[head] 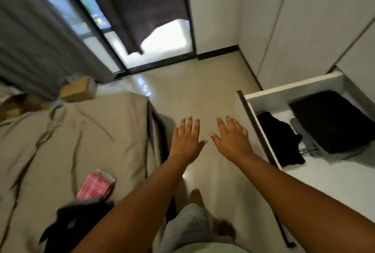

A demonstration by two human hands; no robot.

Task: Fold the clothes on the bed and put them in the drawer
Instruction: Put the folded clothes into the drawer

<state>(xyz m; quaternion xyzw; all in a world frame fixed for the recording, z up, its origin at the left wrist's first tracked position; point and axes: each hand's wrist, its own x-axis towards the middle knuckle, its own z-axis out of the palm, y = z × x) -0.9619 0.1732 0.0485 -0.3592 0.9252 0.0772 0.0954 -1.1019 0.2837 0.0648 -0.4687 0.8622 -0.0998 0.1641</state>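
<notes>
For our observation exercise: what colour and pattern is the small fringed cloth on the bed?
The cloth is pinkish red with thin white stripes; head view.

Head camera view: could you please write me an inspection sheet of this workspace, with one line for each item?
Surface: beige bed, its cover wrinkled.
Job's things: red striped cloth and dark garment lie on the bed near its edge; drawer is open, with a black garment and a larger black item inside.
Clutter: cardboard box beyond the bed, beside the grey curtain.
Hands: left hand and right hand are both open, fingers straight, holding nothing, above the floor between bed and drawer.
Cables: nothing seen.
Surroundings: pale glossy floor, white wardrobe doors, dark-framed glass door.
</notes>
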